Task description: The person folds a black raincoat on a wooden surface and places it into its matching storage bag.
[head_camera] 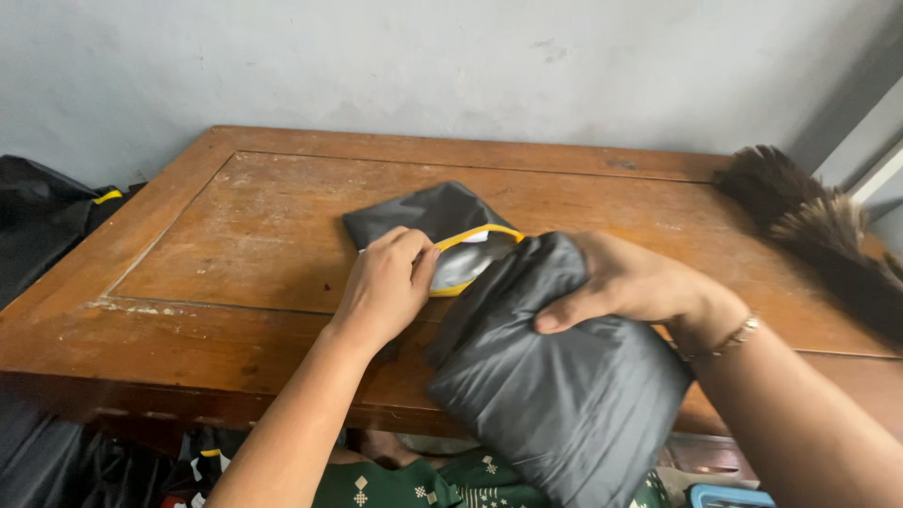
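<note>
A dark grey fabric pouch (428, 214) with a yellow-trimmed opening (482, 235) lies on the worn wooden table (245, 235). My left hand (384, 287) grips the edge of that opening and holds it apart. My right hand (628, 280), with a thin bracelet at the wrist, clutches a rolled bundle of dark grey cloth (555, 386). The bundle's upper end sits at the pouch mouth; its lower end hangs past the table's front edge. Whether the bundle is joined to the pouch cannot be told.
A brown feather duster (818, 230) lies on the table's right side. Black cloth with a yellow strip (42, 212) is heaped to the left of the table. Green patterned fabric (414, 482) shows below the front edge. A pale wall stands behind.
</note>
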